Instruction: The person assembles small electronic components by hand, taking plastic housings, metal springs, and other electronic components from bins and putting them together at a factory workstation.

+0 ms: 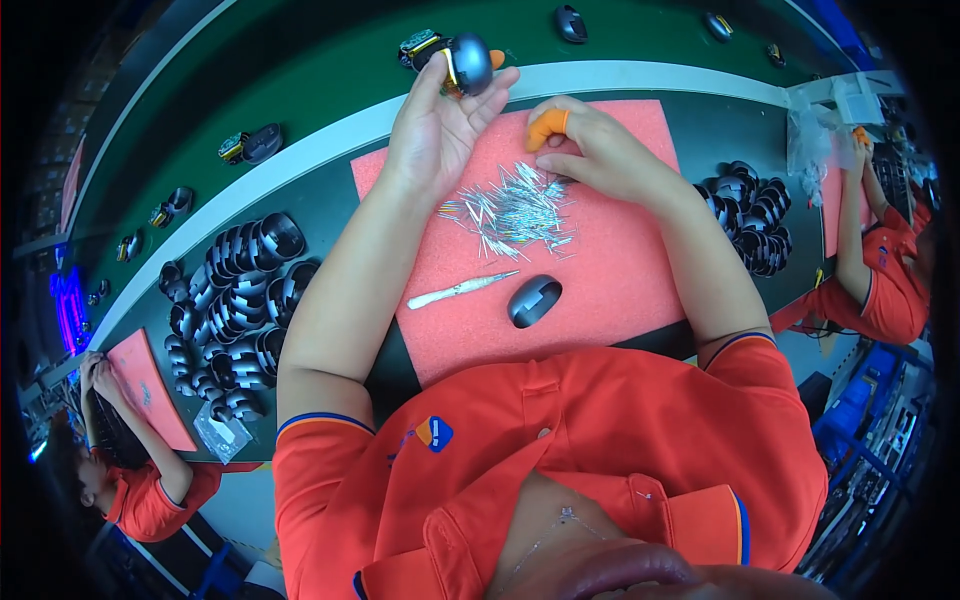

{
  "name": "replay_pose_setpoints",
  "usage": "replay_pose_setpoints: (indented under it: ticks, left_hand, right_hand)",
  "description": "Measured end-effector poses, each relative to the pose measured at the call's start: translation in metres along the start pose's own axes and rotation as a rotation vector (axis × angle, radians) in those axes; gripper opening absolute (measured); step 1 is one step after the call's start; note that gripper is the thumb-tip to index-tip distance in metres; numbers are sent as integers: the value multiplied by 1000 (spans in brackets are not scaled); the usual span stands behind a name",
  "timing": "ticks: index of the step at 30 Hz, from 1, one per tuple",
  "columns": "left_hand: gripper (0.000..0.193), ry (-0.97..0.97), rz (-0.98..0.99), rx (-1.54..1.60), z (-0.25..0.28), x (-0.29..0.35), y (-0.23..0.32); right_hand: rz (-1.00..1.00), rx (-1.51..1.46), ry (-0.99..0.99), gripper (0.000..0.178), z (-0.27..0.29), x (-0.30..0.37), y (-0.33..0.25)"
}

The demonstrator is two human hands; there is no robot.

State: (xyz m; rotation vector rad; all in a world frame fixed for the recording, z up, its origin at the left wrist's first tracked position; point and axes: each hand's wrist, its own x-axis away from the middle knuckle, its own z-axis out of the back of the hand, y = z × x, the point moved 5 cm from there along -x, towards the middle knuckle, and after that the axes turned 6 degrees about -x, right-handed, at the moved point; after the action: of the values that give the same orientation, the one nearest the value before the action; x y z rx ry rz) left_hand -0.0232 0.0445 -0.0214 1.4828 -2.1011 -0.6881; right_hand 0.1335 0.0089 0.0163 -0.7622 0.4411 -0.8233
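My left hand [436, 135] is raised at the far edge of the pink foam mat [620, 290]. Its fingers grip a glossy dark grey rounded shell [471, 64] with a yellow-edged part beside it; an orange finger cot shows behind. My right hand [597, 152], an orange finger cot on one finger, is closed at the far side of a heap of thin silver pins [525, 212]. Whatever lies between its thumb and fingers is hidden. Nearer me on the mat lie a slim white-handled pointed tool [462, 290] and a dark oval shell [535, 301].
Stacked dark shells stand left [240, 300] and right [750, 215] of the mat. Beyond a pale curved rail [620, 72], a green belt [340, 70] carries scattered shells and small assemblies. Co-workers in red sit at both sides. Clear plastic bags [810, 125] lie at right.
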Motion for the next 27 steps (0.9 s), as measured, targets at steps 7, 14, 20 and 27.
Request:
replay_pose_setpoints:
  ticks: [7, 14, 20, 27]
  left_hand:
    - [40, -50, -10, -196, -9, 4, -2]
    - [49, -52, -80, -463, -24, 6, -6]
    - [58, -129, -235, -665, -42, 17, -9]
    - [52, -181, -219, -615, -46, 22, -7]
  right_hand:
    - [-374, -317, -90, 13, 10, 3, 15]
    - [-380, -501, 316, 24, 32, 9, 33]
    - [-172, -719, 551, 20, 49, 7, -5]
    - [134, -109, 571, 17, 40, 3, -33]
